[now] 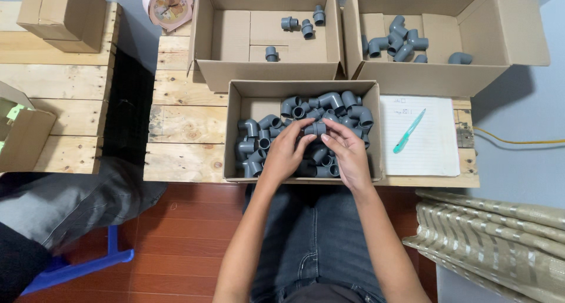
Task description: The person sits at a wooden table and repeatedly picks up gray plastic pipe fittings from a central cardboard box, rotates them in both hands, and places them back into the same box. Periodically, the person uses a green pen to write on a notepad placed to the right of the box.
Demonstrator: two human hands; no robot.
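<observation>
A cardboard box (232, 132) in front of me is full of grey plastic pipe fittings (329, 103). Both my hands are inside it. My left hand (285, 153) and my right hand (350, 153) together hold one short grey fitting (316, 128) by its two ends, just above the pile. Behind it, the far left box (203, 38) holds several straight couplings (289, 24). The far right box (353, 32) holds several elbow fittings (400, 41).
White lined paper (432, 150) with a teal pen (409, 131) lies right of the near box, on a wooden pallet table (182, 120). A pink clock (169, 5) stands at the back. Another person's leg (70, 203) is at the left. Folded striped fabric (494, 238) lies at the lower right.
</observation>
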